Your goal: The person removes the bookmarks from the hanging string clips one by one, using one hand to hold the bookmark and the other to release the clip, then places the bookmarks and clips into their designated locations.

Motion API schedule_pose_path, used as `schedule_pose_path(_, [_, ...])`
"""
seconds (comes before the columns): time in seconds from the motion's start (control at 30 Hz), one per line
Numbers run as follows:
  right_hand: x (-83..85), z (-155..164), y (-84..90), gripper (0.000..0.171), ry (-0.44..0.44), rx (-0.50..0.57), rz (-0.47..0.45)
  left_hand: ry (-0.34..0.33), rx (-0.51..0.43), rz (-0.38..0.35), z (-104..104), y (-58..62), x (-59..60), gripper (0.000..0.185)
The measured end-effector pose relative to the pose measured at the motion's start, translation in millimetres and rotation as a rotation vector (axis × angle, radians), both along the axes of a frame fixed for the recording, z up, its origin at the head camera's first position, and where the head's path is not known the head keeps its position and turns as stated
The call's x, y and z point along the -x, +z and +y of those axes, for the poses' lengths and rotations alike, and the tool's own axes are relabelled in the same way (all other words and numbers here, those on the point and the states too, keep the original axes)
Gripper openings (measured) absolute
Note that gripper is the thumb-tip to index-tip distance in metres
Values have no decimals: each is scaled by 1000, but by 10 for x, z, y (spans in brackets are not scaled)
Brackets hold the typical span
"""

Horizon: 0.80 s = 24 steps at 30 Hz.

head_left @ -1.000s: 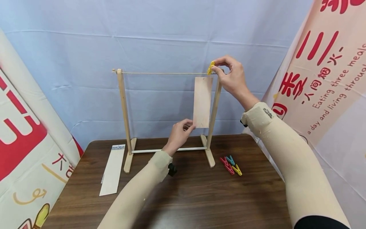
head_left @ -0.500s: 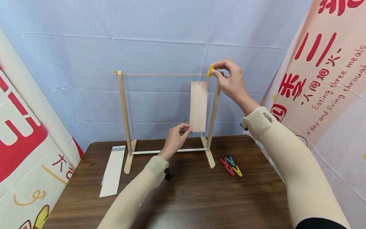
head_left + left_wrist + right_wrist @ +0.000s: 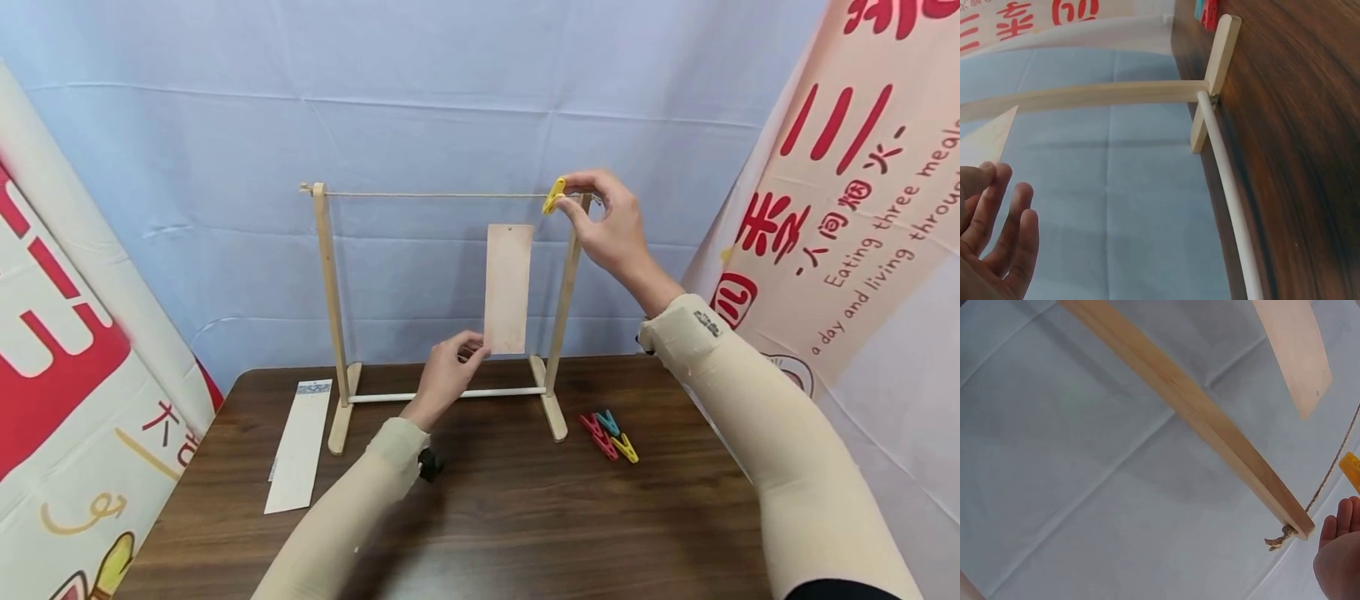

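Observation:
My left hand (image 3: pixel 448 372) pinches the lower left corner of a pale rectangular card (image 3: pixel 508 287), held upright below the string. The card has a small hole near its top edge. In the left wrist view, thumb and index finger meet at the corner of the card (image 3: pixel 988 140). Up at the right end of the string (image 3: pixel 435 195), my right hand (image 3: pixel 611 221) pinches a yellow clothespin (image 3: pixel 554 196). That clothespin overlaps the string in the head view. The right wrist view catches only part of the hand (image 3: pixel 1340 550), below the yellow clothespin (image 3: pixel 1351 469).
A wooden frame (image 3: pixel 330 292) with a white lower bar (image 3: pixel 382 398) stands on the brown table (image 3: pixel 525 517). Two long white cards (image 3: pixel 296 454) lie overlapping at left. Red, blue and yellow clothespins (image 3: pixel 609 435) lie at right. A blue cloth (image 3: pixel 420 125) hangs behind.
My left hand has moved the card left and down, away from the yellow clothespin. The right hand, still pinching the clothespin, has dropped slightly at the string.

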State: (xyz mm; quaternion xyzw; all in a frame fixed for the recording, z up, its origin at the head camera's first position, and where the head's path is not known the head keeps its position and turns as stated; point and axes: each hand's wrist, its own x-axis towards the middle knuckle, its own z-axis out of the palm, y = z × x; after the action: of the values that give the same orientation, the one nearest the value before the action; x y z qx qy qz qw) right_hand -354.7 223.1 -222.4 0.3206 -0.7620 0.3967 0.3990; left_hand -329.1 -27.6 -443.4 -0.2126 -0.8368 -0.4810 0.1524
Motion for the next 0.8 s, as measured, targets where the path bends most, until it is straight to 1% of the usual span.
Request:
schedule_pose_path(0.2, [-225, -84, -19, 24, 22, 11, -11, 3, 2, 19, -57, -57, -13, 21])
schedule_pose_path(0.27, [-270, -103, -24, 24, 24, 18, -14, 1, -1, 23, -71, -64, -21, 20])
schedule_pose_path(0.5, [-325, -109, -50, 25, 60, 78, 6, -18, -32, 18, -118, -58, -75, 18])
schedule_pose_path(0.63, [-365, -102, -79, 26, 62, 85, -15, -17, -45, 9, -157, -70, -109, 16])
schedule_pose_path(0.8, [-397, -104, -137, 27, 90, 101, -34, -3, -39, -10, -228, -109, -159, 16])
